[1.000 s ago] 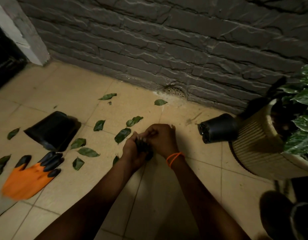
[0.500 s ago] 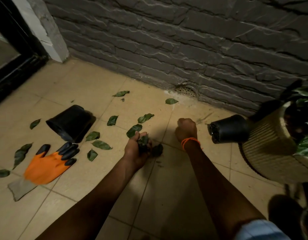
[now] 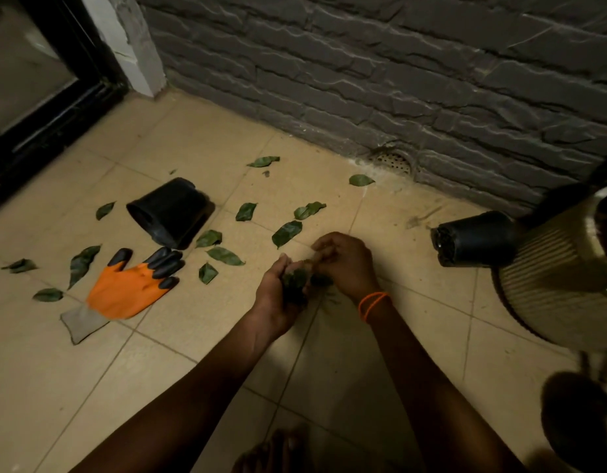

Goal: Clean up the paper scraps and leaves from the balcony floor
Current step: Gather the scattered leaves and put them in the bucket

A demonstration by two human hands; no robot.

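The floor [image 3: 192, 336] is beige tile crossed by thin darker grout lines. Scattered leaves [image 3: 286, 232] are dark green, as is the bunch [image 3: 293, 283] between the hands. The glove [image 3: 124, 290] is bright orange with black fingertips and a grey cuff. 2 plastic pots lie on their sides, both black: one [image 3: 170, 211] by the glove, the other [image 3: 476, 238] (its mouth dark) beside a cream ribbed planter [image 3: 547, 288]. The wall [image 3: 397, 63] is dark grey rough brick. The wristband [image 3: 372, 303] is orange.

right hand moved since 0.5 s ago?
Yes. The right hand has swung left, away from the tipped black pot by the wall, and now meets the left hand holding gathered leaves.
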